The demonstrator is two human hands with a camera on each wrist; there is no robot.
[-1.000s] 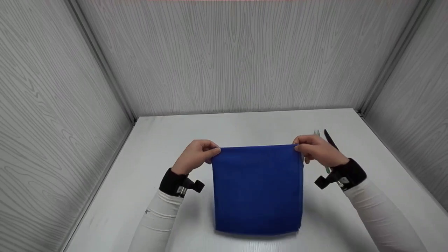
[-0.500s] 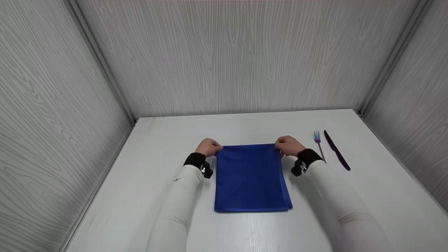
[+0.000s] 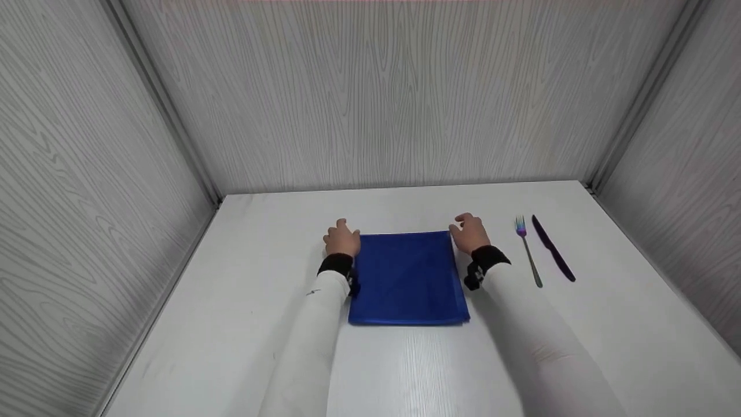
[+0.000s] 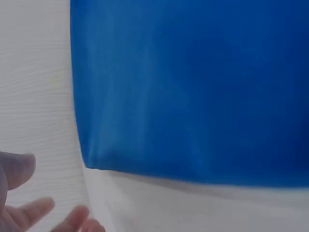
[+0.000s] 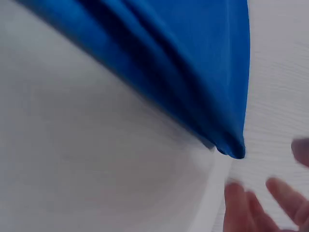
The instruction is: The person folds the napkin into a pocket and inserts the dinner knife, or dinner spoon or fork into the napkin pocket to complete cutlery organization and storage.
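White table (image 3: 220, 324): 1 fork (image 3: 528, 250) noted at right, purple tint seen below the tines, which are pointed toward the back panel (image 3: 370, 98). 1 dark knife (image 3: 552, 251) laid just beside it, more slanted. Table flanked by left panel (image 3: 87, 202) and right panel (image 3: 683, 174), both grey-grained.

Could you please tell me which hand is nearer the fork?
Right. The right hand is left of the fork; the left hand is farther left, across the blue cloth.

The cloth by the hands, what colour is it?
The cloth is plain deep blue; the head view shows it best.
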